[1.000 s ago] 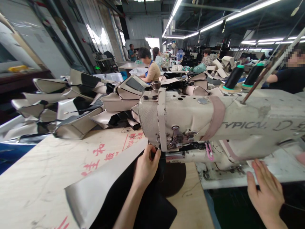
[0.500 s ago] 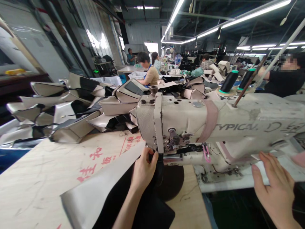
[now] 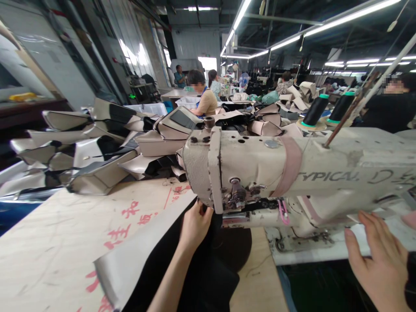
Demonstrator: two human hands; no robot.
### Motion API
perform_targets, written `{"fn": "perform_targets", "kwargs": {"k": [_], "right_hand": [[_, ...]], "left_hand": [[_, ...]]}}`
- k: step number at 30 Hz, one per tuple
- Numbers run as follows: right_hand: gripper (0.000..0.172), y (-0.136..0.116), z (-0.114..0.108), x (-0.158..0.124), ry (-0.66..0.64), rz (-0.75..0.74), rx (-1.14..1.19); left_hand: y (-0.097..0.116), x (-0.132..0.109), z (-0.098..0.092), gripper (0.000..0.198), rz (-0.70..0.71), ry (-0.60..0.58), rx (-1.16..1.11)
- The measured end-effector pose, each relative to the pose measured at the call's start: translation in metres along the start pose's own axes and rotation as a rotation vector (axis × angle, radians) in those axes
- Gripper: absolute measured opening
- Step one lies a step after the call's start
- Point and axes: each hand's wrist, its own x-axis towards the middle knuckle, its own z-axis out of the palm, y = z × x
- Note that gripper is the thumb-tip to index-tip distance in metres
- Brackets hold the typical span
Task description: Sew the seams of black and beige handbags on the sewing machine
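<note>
My left hand point(image 3: 195, 226) grips a black panel point(image 3: 208, 277) with a cream leatherette band point(image 3: 130, 255) along one side, just under the front of a cream sewing machine head point(image 3: 253, 169). The panel's edge runs toward the needle area point(image 3: 238, 195), and the head hides the exact point where it goes in. My right hand point(image 3: 373, 260) hangs open at the lower right, fingers spread and holding nothing, just over the white machine bed point(image 3: 308, 247).
A plywood table point(image 3: 42, 234) with red lettering runs left of the machine, with a dark round pad point(image 3: 237, 247) beside it. Piles of cream-and-black panels point(image 3: 97, 147) lie behind. Black thread cones point(image 3: 316, 110) stand beyond the machine. Co-workers point(image 3: 206, 97) sit further back.
The view has drifted slightly, shifting the machine left and down in the picture. The cream-banded panel has moved a little toward the machine, and my right hand has moved slightly right.
</note>
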Motion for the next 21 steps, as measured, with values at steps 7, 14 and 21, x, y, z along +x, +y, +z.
{"fn": "perform_targets", "kwargs": {"k": [7,14,21], "right_hand": [[0.048,0.007,-0.001,0.002,0.032,-0.015,-0.016],[0.055,0.001,0.028,-0.042,0.099,-0.053,-0.014],[0.041,0.025,-0.006,0.004,0.013,-0.089,0.057]], "left_hand": [[-0.003,0.002,0.000,0.017,0.016,0.003,-0.006],[-0.005,-0.001,0.001,0.019,0.010,-0.033,-0.018],[-0.003,-0.006,-0.004,0.031,-0.029,-0.113,-0.066]]}}
